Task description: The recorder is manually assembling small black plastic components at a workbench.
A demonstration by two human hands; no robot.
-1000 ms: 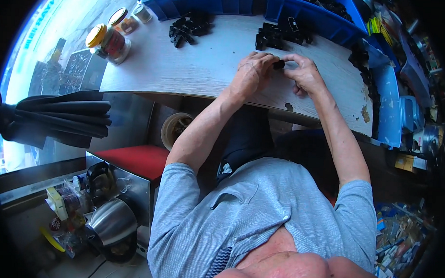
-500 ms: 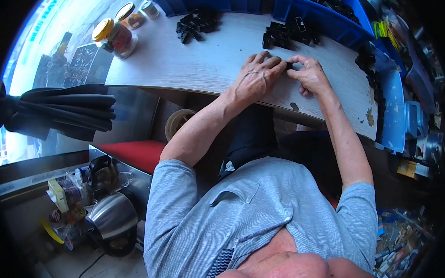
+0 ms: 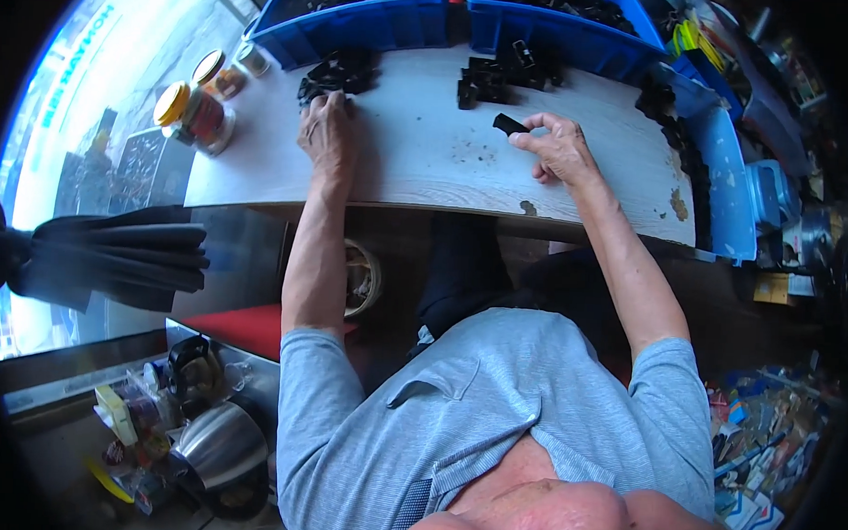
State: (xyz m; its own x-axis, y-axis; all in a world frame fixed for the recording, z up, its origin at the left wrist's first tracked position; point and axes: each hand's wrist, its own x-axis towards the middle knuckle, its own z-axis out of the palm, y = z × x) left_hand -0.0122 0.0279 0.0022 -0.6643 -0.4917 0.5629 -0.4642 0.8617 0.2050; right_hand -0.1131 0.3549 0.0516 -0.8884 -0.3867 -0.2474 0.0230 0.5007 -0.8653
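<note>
My right hand (image 3: 561, 148) rests on the pale wooden tabletop (image 3: 418, 167) and pinches a small black plastic part (image 3: 509, 124) between thumb and fingers. My left hand (image 3: 326, 131) has reached out to the far left, its fingertips on a pile of black plastic parts (image 3: 339, 72); whether it grips one is hidden. A second heap of black parts (image 3: 502, 73) lies just beyond my right hand, apart from it.
Two blue bins (image 3: 376, 20) holding black parts line the table's far edge, and another blue tray (image 3: 726, 173) stands at the right. Yellow-lidded jars (image 3: 191, 115) stand at the left end. A metal kettle (image 3: 217, 449) and clutter sit on the floor.
My hands were together at the table's middle working one black part. The left hand has since swung out left to the pile, while the right keeps the part.
</note>
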